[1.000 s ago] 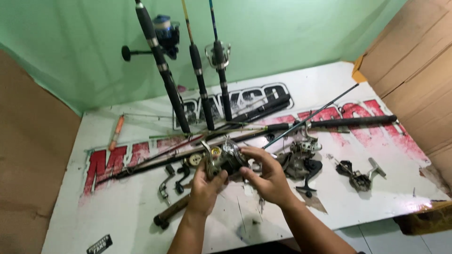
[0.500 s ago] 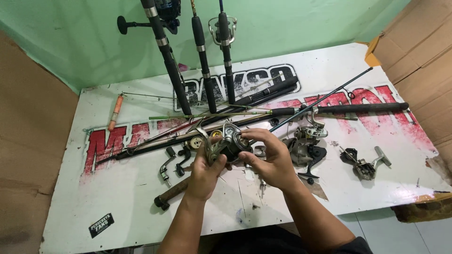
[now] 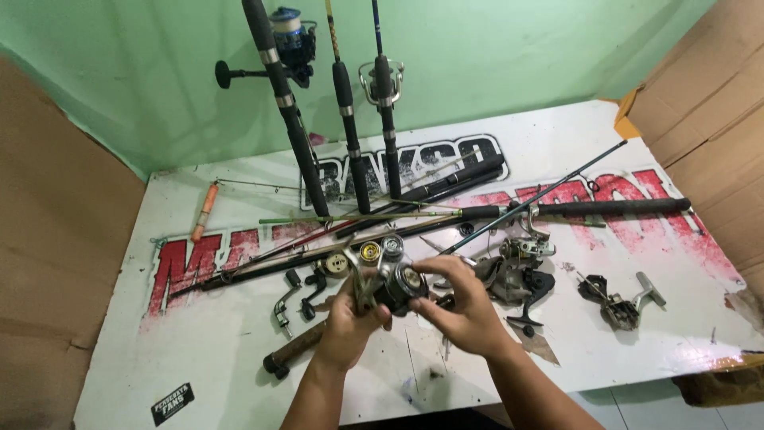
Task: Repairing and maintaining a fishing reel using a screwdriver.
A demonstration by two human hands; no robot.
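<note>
- Both hands gripping one dark fishing reel point(image 3: 395, 283) above the counter point(image 3: 239, 350): left hand point(image 3: 350, 318) fingers clenching, right hand point(image 3: 461, 306) fingers pinching.
- Second reel point(image 3: 517, 271) lying just right.

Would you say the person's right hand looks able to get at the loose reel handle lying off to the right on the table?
Probably yes: the reel handle lies alone on bare table, nothing covering it. But the right hand now grips the reel, so it must let go first.
</note>
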